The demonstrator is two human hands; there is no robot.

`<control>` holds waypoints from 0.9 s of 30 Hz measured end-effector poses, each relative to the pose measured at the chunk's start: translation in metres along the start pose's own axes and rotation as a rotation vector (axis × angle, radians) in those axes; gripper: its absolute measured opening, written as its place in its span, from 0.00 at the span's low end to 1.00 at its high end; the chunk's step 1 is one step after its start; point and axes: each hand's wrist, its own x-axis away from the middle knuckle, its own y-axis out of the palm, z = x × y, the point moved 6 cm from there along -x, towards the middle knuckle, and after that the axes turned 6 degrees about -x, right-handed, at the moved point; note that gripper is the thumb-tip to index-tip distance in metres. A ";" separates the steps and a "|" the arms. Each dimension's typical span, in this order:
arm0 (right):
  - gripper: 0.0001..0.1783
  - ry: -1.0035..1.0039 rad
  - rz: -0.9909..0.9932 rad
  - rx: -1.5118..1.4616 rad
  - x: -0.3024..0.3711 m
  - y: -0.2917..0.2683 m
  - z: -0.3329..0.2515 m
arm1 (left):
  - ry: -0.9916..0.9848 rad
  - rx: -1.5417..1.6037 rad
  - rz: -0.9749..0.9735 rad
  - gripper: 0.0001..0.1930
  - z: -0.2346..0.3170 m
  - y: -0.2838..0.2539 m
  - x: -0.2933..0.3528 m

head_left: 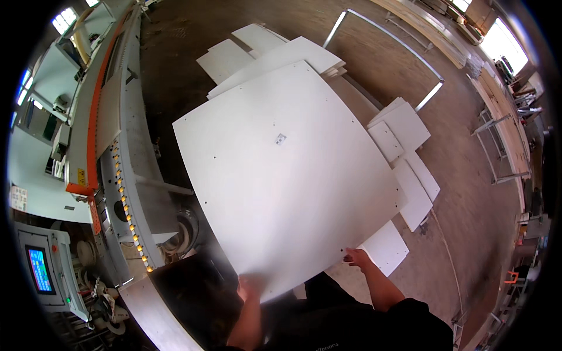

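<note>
A large white panel (293, 169) with small drilled holes and a small label (280, 139) near its middle spreads out in front of me, its near edge close to my body. My left hand (249, 288) grips the near left corner; it is somewhat blurred, with part of the fingers out of sight. At the near right edge, beside a drilled hole, my right hand (357, 257) holds the same panel, fingertips at the rim. Under and beyond it lie stacks of other white boards (316, 54), so what supports the panel is largely hidden.
Along my left runs a long machine with an orange strip (92, 134) and a row of yellow rollers (130, 225). A control box with a lit screen (40, 270) stands near left. Smaller white boards (404, 126) lie right, a metal frame (404, 44) beyond, benches (497, 117) far right.
</note>
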 end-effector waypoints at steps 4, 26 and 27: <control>0.39 -0.161 0.234 -0.177 -0.062 -0.111 -0.005 | 0.178 -0.324 0.188 0.21 0.033 -0.074 0.032; 0.57 -0.335 0.381 0.855 -0.032 -0.076 -0.050 | 0.389 -0.439 0.501 0.24 0.176 -0.296 0.177; 0.56 -0.347 0.399 0.871 -0.032 -0.072 -0.042 | 0.387 -0.475 0.504 0.24 0.178 -0.312 0.172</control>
